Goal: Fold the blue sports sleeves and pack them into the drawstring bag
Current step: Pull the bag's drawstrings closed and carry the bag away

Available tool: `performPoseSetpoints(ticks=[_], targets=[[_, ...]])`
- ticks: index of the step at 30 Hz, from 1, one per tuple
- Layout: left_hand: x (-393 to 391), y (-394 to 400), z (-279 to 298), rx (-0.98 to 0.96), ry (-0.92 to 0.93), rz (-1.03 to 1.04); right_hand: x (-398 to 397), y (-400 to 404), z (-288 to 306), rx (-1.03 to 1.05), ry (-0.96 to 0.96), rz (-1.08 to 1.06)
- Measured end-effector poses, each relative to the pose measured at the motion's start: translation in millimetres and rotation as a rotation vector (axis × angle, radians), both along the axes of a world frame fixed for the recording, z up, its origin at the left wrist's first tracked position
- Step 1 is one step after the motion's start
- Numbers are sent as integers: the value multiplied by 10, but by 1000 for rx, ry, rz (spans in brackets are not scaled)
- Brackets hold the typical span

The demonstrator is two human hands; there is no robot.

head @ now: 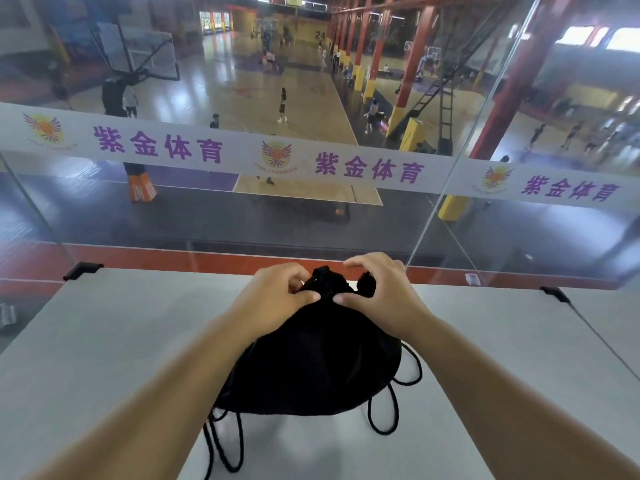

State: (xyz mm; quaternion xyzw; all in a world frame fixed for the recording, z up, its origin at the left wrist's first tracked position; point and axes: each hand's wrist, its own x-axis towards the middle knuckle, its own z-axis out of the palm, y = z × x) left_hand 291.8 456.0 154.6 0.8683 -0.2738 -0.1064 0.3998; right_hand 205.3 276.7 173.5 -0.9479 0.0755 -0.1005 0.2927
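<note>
Both hands, left and right, pinch the drawstring bag at its gathered mouth (sleeves unseen); loose cords could snag.

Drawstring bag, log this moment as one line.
drawstring bag: on table, mouth gathered | left hand: gripping mouth | right hand: gripping mouth | sleeves: not visible

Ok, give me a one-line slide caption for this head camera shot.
Left hand and right hand pinch the gathered mouth of a black fabric drawstring bag on a pale grey table.
</note>
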Motion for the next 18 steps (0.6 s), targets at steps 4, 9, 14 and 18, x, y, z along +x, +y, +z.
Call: performPoseSetpoints(ticks=[4,9,14,18], targets=[[25,-135,12,-19,16,42,-120,-226,21,134,-154,-188],[106,-196,-36,-7,42,95,-293,-545,-65,53,94,-289],[99,-185,-37,22,35,44,-180,-478,-16,112,204,-164],[116,-153,8,1,46,50,43,-355,66,127,207,-142]])
